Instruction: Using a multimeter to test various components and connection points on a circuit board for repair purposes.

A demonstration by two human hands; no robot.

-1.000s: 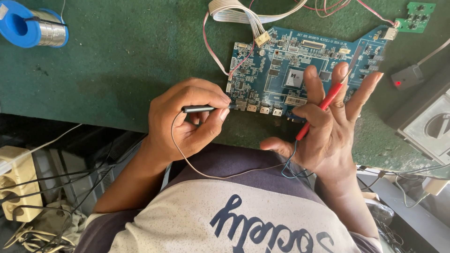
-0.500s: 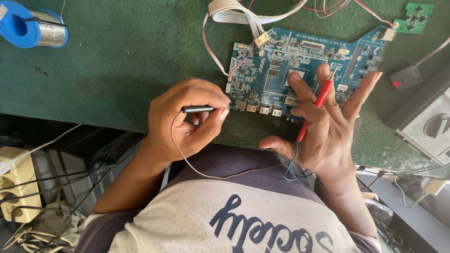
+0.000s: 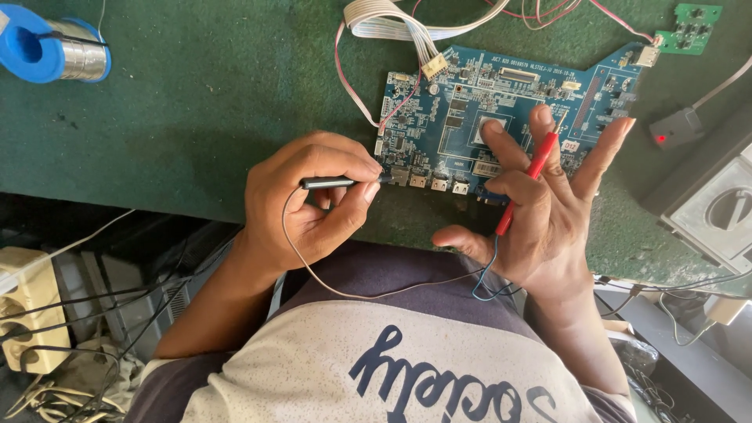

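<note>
Black probe (image 3: 329, 183): pinched in left hand (image 3: 309, 200), long axis level, tip beyond the fingertips touching blue circuit board (image 3: 439, 141) edge. Red probe (image 3: 526, 182): clamped between spread right hand (image 3: 540, 211) fingers, tip on the board.

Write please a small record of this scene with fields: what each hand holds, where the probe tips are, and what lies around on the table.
left hand: holds black probe, tip at the near edge of the blue circuit board
right hand: holds red probe between its fingers, tip over the board's right part
surface: green mat
cables: grey ribbon cable plugged in at the board's far edge
far left: solder spool, blue
far right: small green board
right edge: grey meter
</note>
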